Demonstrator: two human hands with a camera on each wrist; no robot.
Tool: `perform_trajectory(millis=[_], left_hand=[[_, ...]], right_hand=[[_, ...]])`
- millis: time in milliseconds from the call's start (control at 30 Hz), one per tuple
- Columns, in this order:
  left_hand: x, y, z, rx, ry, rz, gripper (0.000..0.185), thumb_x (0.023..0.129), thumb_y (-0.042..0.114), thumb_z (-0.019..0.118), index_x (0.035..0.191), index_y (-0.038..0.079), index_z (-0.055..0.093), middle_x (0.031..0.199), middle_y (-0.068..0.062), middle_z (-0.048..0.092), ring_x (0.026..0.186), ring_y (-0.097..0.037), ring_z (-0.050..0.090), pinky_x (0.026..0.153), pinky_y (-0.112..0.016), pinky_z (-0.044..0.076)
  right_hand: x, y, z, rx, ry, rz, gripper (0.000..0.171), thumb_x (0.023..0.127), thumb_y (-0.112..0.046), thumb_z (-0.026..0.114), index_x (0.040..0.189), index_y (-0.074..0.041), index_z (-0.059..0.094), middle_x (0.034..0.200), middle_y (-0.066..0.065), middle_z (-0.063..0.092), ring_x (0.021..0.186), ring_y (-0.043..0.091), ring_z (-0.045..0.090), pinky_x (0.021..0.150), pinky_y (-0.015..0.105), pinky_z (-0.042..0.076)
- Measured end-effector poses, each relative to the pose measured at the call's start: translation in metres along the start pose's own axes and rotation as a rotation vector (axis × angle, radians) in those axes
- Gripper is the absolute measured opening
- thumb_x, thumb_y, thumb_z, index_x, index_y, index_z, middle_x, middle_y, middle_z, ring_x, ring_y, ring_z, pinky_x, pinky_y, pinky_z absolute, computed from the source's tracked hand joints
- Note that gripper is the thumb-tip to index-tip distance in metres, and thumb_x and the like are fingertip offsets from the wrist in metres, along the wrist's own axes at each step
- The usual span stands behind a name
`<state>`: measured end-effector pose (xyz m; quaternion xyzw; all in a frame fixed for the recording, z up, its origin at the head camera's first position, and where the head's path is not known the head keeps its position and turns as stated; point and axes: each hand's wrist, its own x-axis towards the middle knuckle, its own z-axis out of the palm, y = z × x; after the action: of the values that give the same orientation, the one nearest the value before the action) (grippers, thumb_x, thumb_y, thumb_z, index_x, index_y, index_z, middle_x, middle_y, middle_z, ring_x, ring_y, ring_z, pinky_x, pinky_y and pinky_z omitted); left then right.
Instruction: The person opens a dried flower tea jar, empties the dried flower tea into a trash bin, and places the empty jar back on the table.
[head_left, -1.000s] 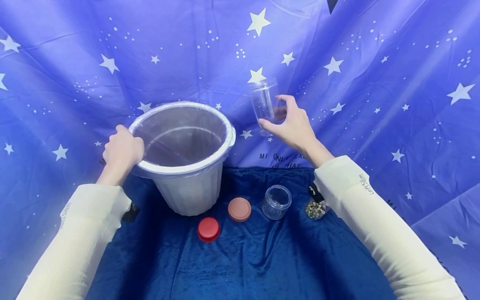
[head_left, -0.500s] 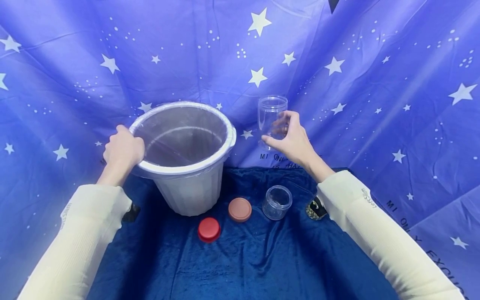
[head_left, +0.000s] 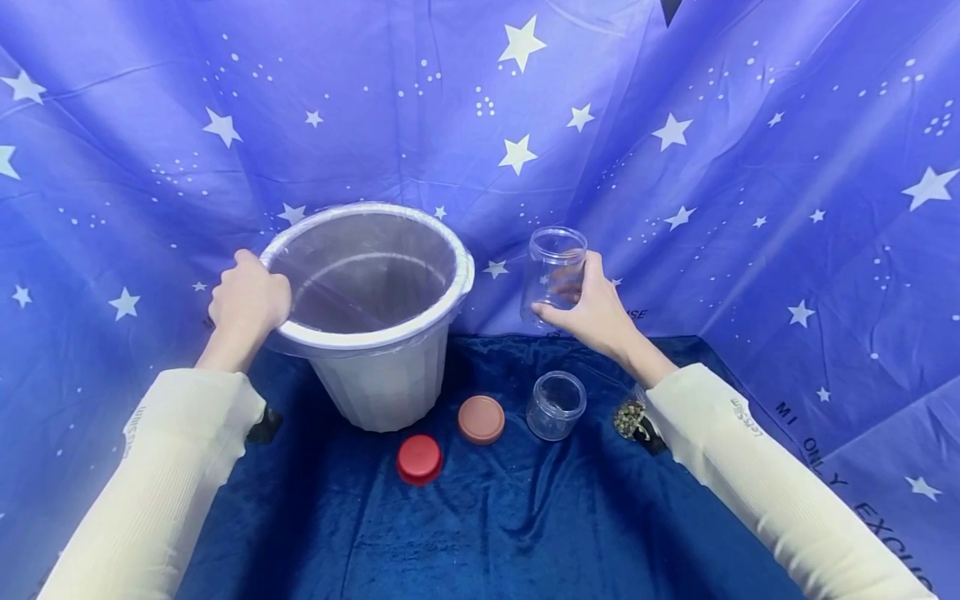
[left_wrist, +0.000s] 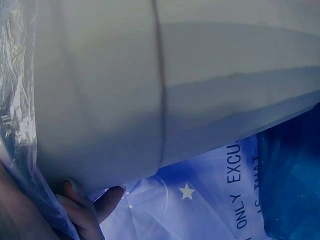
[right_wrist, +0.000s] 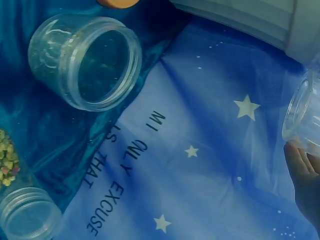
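My left hand (head_left: pixel 249 298) grips the left rim of a white bin (head_left: pixel 375 333) lined with a clear plastic bag; in the left wrist view its fingertips (left_wrist: pixel 87 207) curl under the rim against the bin wall (left_wrist: pixel 150 90). To the right of the bin, above the cloth, my right hand (head_left: pixel 592 304) holds an empty clear jar (head_left: pixel 552 271) upright; the right wrist view shows only that jar's edge (right_wrist: pixel 305 112) by my fingers (right_wrist: pixel 302 172).
On the dark blue cloth stand a second open empty jar (head_left: pixel 555 406) (right_wrist: pixel 85 60), a red lid (head_left: pixel 418 458), a brown lid (head_left: pixel 481 418) and a jar of mixed beans (head_left: pixel 632 417) (right_wrist: pixel 20 200) by my right forearm. Star-printed blue fabric (head_left: pixel 750 167) walls the back and sides.
My right hand has lowered the empty jar from high by the backdrop down and slightly right, turning it upright. The left hand has stayed on the bin rim.
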<state>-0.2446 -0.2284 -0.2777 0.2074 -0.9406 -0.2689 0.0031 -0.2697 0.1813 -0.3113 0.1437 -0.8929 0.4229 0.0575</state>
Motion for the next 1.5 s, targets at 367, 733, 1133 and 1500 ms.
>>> perform_trajectory(millis=[367, 733, 1133, 1500], left_hand=[[0.001, -0.001, 0.000, 0.002, 0.000, 0.006, 0.064, 0.092, 0.021, 0.030, 0.146, -0.012, 0.017, 0.137, -0.042, 0.041, 0.123, -0.060, 0.042, 0.097, -0.066, 0.040], [-0.001, 0.000, -0.001, -0.004, 0.001, 0.007, 0.064, 0.092, 0.020, 0.030, 0.146, -0.012, 0.017, 0.137, -0.042, 0.041, 0.124, -0.060, 0.042, 0.097, -0.066, 0.039], [0.000, -0.001, -0.001, -0.004, -0.001, 0.004, 0.065, 0.092, 0.020, 0.029, 0.146, -0.012, 0.016, 0.137, -0.042, 0.041, 0.123, -0.060, 0.042, 0.097, -0.066, 0.040], [0.000, -0.001, -0.001, -0.002, 0.000, 0.010, 0.064, 0.092, 0.020, 0.029, 0.146, -0.013, 0.016, 0.136, -0.043, 0.041, 0.122, -0.061, 0.042, 0.096, -0.066, 0.040]], right_hand=[[-0.015, 0.022, 0.014, -0.091, -0.024, -0.008, 0.080, 0.079, -0.034, 0.080, 0.136, -0.007, 0.031, 0.114, 0.012, 0.063, 0.100, 0.028, 0.063, 0.087, 0.042, 0.051], [-0.029, 0.030, 0.027, -0.121, -0.069, 0.002, 0.083, 0.076, -0.034, 0.081, 0.138, -0.009, 0.033, 0.111, 0.010, 0.063, 0.103, 0.026, 0.063, 0.089, 0.044, 0.050], [-0.046, 0.038, 0.048, -0.117, -0.118, -0.052, 0.082, 0.075, -0.033, 0.083, 0.137, -0.010, 0.034, 0.110, 0.010, 0.065, 0.098, 0.023, 0.064, 0.076, 0.034, 0.050], [-0.066, 0.053, 0.067, -0.079, -0.155, -0.045, 0.079, 0.074, -0.032, 0.084, 0.134, -0.012, 0.036, 0.105, 0.010, 0.065, 0.096, 0.027, 0.066, 0.083, 0.046, 0.054]])
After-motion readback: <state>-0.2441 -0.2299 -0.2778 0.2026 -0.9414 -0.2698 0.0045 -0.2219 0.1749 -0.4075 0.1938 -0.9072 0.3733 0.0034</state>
